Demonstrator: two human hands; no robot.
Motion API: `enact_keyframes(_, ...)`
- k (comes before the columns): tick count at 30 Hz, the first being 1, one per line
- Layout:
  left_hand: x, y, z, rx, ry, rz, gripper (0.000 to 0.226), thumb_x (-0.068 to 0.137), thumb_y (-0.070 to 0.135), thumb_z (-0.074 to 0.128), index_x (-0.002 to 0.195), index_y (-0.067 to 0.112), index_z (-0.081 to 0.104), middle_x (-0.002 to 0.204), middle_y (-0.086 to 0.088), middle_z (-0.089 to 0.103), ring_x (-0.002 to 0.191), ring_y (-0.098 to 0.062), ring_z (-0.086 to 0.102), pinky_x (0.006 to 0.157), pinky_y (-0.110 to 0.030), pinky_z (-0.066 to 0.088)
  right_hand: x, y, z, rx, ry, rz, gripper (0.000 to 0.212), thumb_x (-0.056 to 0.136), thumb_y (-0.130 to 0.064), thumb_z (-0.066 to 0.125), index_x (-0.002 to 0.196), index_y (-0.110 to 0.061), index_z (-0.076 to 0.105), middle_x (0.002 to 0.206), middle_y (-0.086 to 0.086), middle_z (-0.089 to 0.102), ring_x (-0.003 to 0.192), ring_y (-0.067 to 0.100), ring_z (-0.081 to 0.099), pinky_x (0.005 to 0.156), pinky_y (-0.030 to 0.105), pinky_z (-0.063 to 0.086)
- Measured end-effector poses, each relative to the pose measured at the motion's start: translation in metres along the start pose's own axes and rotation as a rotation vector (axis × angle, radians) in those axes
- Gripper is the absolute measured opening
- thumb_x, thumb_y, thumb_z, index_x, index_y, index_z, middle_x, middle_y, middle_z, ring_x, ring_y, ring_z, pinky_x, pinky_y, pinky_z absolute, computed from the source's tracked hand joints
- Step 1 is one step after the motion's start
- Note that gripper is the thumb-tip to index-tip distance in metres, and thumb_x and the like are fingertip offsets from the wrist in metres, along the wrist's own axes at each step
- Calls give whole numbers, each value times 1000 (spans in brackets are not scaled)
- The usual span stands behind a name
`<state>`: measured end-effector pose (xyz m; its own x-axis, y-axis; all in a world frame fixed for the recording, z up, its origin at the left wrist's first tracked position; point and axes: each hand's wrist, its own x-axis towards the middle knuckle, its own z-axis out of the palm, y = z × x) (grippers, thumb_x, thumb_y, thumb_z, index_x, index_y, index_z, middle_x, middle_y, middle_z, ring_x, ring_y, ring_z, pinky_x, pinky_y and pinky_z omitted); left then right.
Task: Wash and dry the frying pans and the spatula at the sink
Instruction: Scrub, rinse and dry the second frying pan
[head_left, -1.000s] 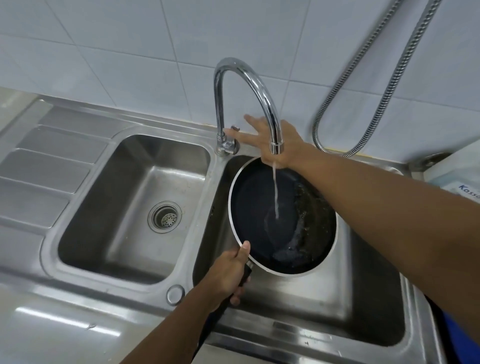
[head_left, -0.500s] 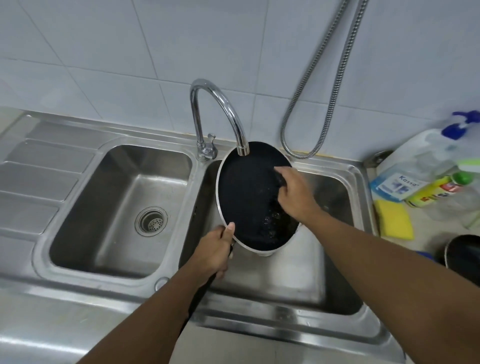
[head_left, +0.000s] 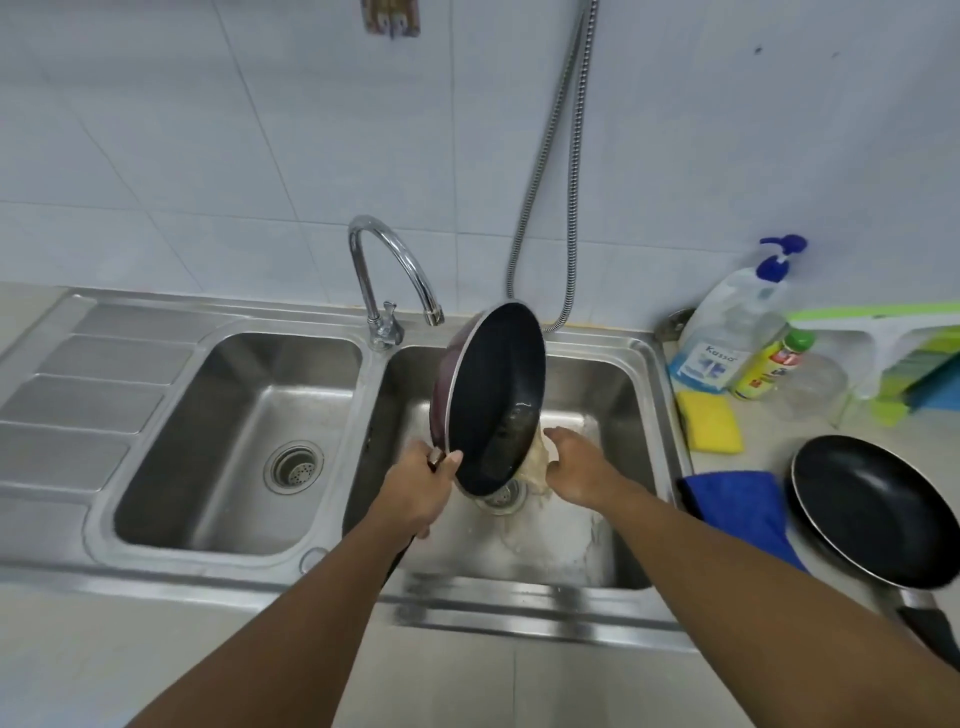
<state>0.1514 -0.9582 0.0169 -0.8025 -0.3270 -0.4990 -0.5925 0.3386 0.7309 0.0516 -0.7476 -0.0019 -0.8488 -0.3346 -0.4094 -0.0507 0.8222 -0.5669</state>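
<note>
The fingers of our left hand are clamped round the handle of the black non-stick frying pan, tipped steeply over the right steel basin. Our right hand, fingers loosely apart, sits just beside the low rim where murky water spills. We judge: grip firm, drain fully, then reach right for the yellow sponge.

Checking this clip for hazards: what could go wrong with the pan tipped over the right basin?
1. The left hand grips the steeply tilted pan only by its handle; wet, it might slip and drop into the sink.
2. The murky water pouring off it could splash the blue cloth beside the basin.
3. The right arm could knock the handle of the second pan, which juts toward the person.
</note>
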Motion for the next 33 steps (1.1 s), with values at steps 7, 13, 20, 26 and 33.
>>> enact_keyframes(7,-13,21,21,70,61,146,27,104,42,53,113,19,43,88,2,58,77,-17,55,73,-41,54,-5,43,3,-252,-70,-49,71,96,-6,51,160,-15,24,170,7,12,155,27,15,124,39,25)
enact_keyframes(13,-17,42,35,-3,58,164,26,102,40,60,108,19,45,85,-4,58,65,-15,51,47,-28,45,-14,86,-11,-387,-25,-58,70,96,-8,54,159,-22,26,168,3,15,155,32,16,124,43,25)
enact_keyframes(20,-18,47,60,-74,-35,45,38,102,51,53,120,18,46,84,-2,53,59,-16,45,42,-25,40,-47,142,-24,-118,296,-52,74,91,-9,55,154,-37,29,150,4,39,134,27,44,107,46,47)
enact_keyframes(26,-28,40,79,-282,-137,-98,37,105,47,50,120,13,53,90,-9,56,50,-12,39,42,-25,36,-77,200,-4,-530,267,391,87,99,-66,34,160,-26,-13,167,22,-8,153,47,-3,123,57,5)
enact_keyframes(33,-34,30,87,-396,-234,-154,36,106,45,49,117,12,60,84,-12,49,43,-11,36,40,-24,33,-85,176,-1,170,664,91,64,89,11,58,146,-18,50,142,14,54,130,33,52,112,25,31)
